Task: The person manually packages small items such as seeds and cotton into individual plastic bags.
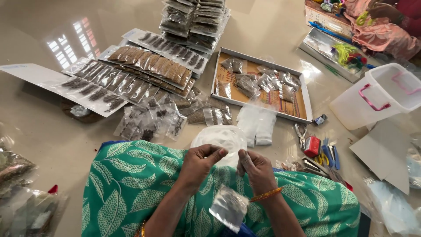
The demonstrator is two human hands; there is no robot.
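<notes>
Head view. A shallow white cardboard tray lies on the glossy beige floor; it holds a scatter of small clear plastic packets of brown seed. To its right stands a white plastic tub with pink handles; its contents cannot be made out. To the tray's left, long white card strips with rows of seed packets are fanned out, with a stack of filled packets behind them and loose dark-filled packets in front. Scissors, a small red object and blue-handled tools lie by the right knee. At top right another person's hand rests over pink cloth.

The person sits in green leaf-patterned cloth. The left hand and the right hand are raised close together over the lap, each pinching the edge of a thin clear plastic bag. A small clear zip pouch rests just below the right wrist, against the forearm.
</notes>
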